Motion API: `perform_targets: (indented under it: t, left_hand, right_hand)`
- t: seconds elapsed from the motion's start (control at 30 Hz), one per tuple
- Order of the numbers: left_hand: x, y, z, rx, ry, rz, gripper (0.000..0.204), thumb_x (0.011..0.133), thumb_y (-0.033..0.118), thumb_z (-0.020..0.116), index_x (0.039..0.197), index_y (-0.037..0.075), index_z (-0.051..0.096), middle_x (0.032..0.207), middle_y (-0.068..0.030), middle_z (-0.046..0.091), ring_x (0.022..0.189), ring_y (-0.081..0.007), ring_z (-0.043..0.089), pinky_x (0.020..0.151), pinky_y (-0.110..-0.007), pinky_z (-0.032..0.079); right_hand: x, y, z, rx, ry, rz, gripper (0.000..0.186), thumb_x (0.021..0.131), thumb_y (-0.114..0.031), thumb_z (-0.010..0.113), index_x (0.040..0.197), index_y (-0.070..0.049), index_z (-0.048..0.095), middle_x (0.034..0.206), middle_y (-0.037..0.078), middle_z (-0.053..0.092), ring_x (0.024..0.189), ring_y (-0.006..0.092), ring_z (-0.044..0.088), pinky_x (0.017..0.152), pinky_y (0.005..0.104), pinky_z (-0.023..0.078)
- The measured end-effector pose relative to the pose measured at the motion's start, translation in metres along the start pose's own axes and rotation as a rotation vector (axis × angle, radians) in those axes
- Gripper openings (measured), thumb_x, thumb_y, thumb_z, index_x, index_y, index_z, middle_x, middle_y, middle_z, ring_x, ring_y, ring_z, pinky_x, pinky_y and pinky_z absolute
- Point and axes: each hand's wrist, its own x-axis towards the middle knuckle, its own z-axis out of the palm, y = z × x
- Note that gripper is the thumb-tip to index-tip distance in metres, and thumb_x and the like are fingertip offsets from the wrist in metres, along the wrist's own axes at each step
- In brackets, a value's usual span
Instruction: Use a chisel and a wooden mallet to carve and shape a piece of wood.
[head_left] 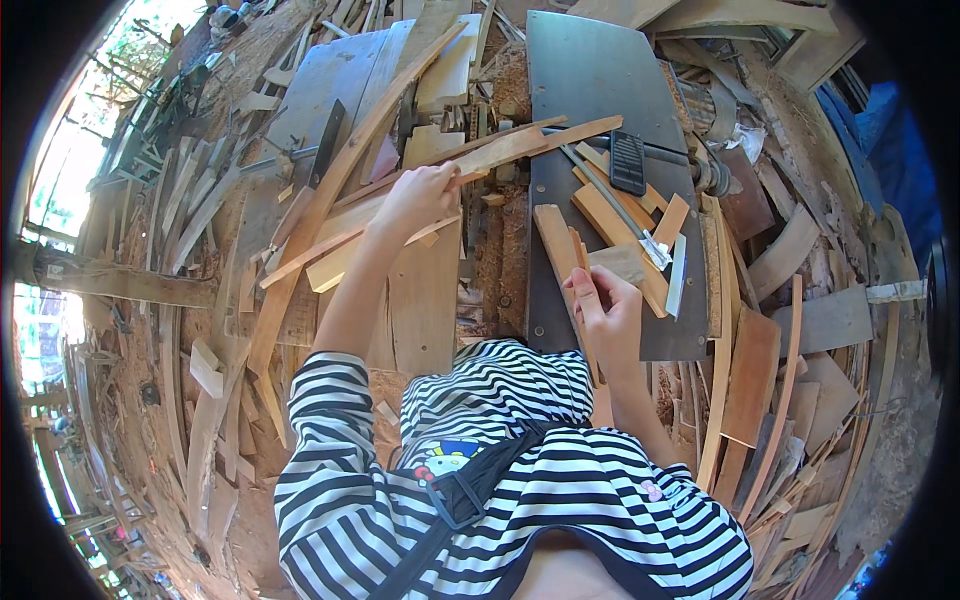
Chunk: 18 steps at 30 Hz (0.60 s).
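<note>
My left hand (420, 198) is closed at the near end of a flat wooden strip (505, 150), above a pile of wood offcuts. The strip slants away to the right, toward the dark metal plate (590, 70). My right hand (608, 305) pinches a short, thin wooden stick (577, 246) that points upward. Just behind it lies a longer wooden slat (553, 235), close to the plate's left edge. Fingertips of the left hand are partly hidden by the hand itself.
A black phone-like device (627, 162) lies among wood blocks and a metal rod (605, 190) on the plate. A handsaw-like blade (327, 143) and a long plank (375, 115) lie on the left. Sawdust (508, 225) fills the central gap. Scrap wood (755, 375) covers the right side.
</note>
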Motion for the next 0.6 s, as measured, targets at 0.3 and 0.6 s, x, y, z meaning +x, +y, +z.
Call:
perform_targets:
  t: [0.3,0.6]
  left_hand:
    - [-0.053,0.032,0.073,-0.110,0.386,0.087,0.021,0.089,0.016,0.059,0.106,0.005,0.063,0.112,-0.0147,0.060,0.110,-0.0307,0.054,0.093,-0.043,0.043]
    - [-0.137,0.131,0.114,-0.988,-0.005,-0.147,0.023,0.097,0.015,0.055,0.116,0.002,0.053,0.085,-0.0112,0.064,0.071,-0.0172,0.059,0.063,-0.031,0.047]
  right_hand:
    - [-0.008,0.014,-0.005,-0.207,0.261,-0.162,0.027,0.084,-0.021,0.075,0.079,0.004,0.064,0.064,-0.001,0.045,0.058,0.0052,0.040,0.051,0.0229,0.028]
    - [0.004,0.041,0.023,-0.103,0.004,0.069,0.025,0.086,-0.021,0.072,0.079,0.002,0.066,0.064,0.002,0.060,0.059,0.0051,0.052,0.053,0.0226,0.040]
